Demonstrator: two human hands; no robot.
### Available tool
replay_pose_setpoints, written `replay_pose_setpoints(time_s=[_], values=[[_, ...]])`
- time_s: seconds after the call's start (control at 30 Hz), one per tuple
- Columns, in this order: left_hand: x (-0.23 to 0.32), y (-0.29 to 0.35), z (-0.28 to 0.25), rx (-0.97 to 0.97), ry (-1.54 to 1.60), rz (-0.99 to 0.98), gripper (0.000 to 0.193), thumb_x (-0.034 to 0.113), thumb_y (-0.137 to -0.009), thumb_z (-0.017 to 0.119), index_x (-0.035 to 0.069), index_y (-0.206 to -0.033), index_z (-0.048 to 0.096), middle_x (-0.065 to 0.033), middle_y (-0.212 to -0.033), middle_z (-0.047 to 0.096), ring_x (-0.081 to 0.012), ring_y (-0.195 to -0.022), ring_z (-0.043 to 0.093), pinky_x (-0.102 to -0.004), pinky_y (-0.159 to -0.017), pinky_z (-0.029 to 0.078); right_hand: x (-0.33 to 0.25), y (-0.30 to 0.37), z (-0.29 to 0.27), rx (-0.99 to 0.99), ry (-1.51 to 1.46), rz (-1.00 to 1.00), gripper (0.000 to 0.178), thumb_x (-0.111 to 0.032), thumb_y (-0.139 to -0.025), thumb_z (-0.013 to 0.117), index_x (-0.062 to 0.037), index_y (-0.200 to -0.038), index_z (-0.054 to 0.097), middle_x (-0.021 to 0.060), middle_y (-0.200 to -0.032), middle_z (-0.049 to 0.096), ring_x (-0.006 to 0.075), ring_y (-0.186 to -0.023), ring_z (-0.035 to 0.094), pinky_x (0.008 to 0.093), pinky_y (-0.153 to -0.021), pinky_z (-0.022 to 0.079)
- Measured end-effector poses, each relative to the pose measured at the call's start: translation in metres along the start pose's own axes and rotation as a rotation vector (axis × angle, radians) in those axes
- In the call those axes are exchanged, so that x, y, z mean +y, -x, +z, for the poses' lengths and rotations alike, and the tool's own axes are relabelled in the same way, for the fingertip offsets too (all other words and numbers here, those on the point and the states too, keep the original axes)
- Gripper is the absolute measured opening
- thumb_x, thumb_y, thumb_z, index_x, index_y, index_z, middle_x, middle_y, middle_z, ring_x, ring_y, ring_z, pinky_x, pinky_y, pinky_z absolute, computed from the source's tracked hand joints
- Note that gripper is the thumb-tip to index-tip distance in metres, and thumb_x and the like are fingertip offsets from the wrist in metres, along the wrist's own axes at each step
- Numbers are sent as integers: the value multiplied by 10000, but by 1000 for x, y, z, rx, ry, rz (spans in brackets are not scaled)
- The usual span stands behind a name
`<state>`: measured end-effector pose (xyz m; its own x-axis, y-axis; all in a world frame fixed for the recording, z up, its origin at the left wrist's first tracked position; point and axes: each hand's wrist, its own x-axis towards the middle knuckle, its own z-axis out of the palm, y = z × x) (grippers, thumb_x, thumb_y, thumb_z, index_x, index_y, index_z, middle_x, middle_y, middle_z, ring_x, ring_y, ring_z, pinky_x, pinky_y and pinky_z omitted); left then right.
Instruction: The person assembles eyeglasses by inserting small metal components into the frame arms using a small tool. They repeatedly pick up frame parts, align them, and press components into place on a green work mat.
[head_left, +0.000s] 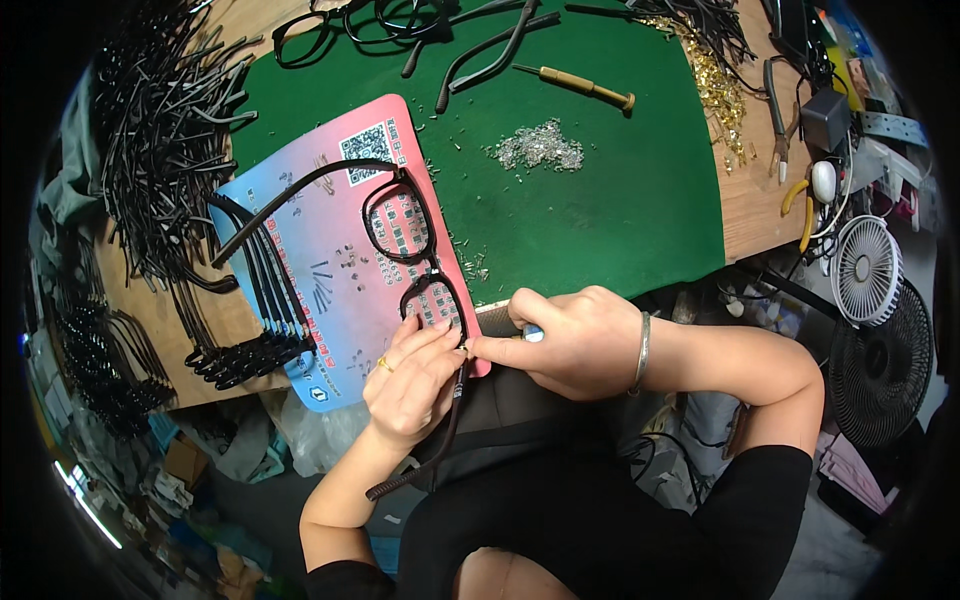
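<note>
My left hand (412, 382) is closed on a pair of dark eyeglasses (433, 268), pinching it at the hinge corner nearest me. One temple arm reaches up and left across a pink and blue card (330, 235); the other hangs down past my left wrist toward my lap. My right hand (590, 345) is closed round a small screwdriver-like tool (533, 333). Only its blue and white end shows; fingers cover the rest. The right index fingertip meets the left fingertips at the hinge. A ring is on my left hand and a bangle on my right wrist.
A green mat (620, 220) carries a pile of tiny silvery screws (540, 147), a brass-coloured screwdriver (580, 85) and more eyeglasses (305, 40). Dark temple arms (165, 150) heap at left, near stacked frames (250, 360). Gold parts (715, 85) and a white fan (866, 270) are right.
</note>
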<state>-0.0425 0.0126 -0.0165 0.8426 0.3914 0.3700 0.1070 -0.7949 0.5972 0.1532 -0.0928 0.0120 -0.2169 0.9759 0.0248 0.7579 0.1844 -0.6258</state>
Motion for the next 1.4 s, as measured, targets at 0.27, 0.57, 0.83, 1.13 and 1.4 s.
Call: replay_pose_setpoints(time_s=[0.27, 0.57, 0.83, 1.13, 1.4], values=[[-2, 1, 1, 27, 29, 10, 115, 6, -685, 718, 25, -766, 638, -114, -848, 683, -254, -879, 665, -426, -880, 493, 5, -5, 7, 141, 313, -176, 304, -248, -787, 559, -119, -1062, 573, 41, -698, 494, 135, -418, 517, 253, -351, 439], [-2, 1, 3, 55, 41, 9, 110, 14, -690, 724, 24, -752, 633, -104, -835, 685, -249, -875, 667, -417, -870, 500, 4, -8, 6, 81, 234, -145, 330, -188, -761, 547, -113, -1082, 567, 41, -732, 501, 122, -454, 534, 261, -365, 454], [3, -11, -7, 63, 208, -209, 160, 35, -646, 769, 73, -732, 639, -37, -741, 661, -169, -693, 629, -504, -1065, 225, 2, -2, -4, 153, 38, -58, 402, -170, -756, 613, -62, -1128, 506, 77, -788, 502, 190, -515, 590, 295, -432, 483], [22, -63, -51, 548, 875, -448, 199, 116, -725, 705, 14, -795, 550, -79, -772, 539, -138, -682, 492, -247, -622, 408, 16, 7, -20, 52, -214, 218, 288, -197, -844, 552, -57, -1086, 486, 140, -910, 500, 312, -712, 590, 394, -616, 500], [19, -50, -112, 447, 1356, -241, 291, 310, -801, 687, 83, -906, 537, 32, -725, 585, -124, -673, 476, -294, -632, 439, 76, -14, -103, 212, 135, 562, 187, -183, -824, 532, -29, -921, 580, 168, -827, 607, 345, -730, 607, 417, -673, 503]])
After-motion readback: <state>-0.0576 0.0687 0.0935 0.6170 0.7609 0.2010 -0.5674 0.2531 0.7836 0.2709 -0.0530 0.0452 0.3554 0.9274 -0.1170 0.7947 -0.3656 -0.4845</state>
